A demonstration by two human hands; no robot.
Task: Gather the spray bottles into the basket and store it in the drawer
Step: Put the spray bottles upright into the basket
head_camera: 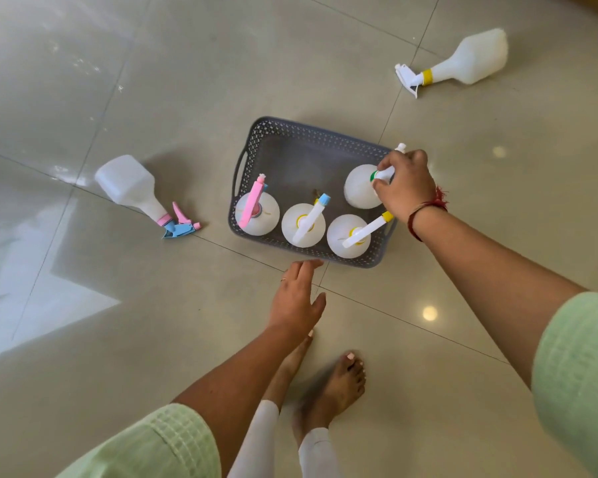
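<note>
A grey perforated basket (290, 139) sits on the tiled floor. Several white spray bottles stand upright in it: one with a pink head (256, 215), one with a blue-tipped head (302, 224), one with a yellow-tipped head (347, 236). My right hand (406, 186) is shut on the head of a fourth white bottle (359, 186) with a green collar, standing at the basket's right side. My left hand (299, 298) hovers open just below the basket's near edge, holding nothing. Two more white bottles lie on the floor: one with a pink and blue head (132, 186) at left, one with a yellow collar (470, 62) at upper right.
My bare feet (339, 384) stand on the glossy beige tiles just below the basket. The back half of the basket holds nothing. Bright window reflections lie on the floor at left.
</note>
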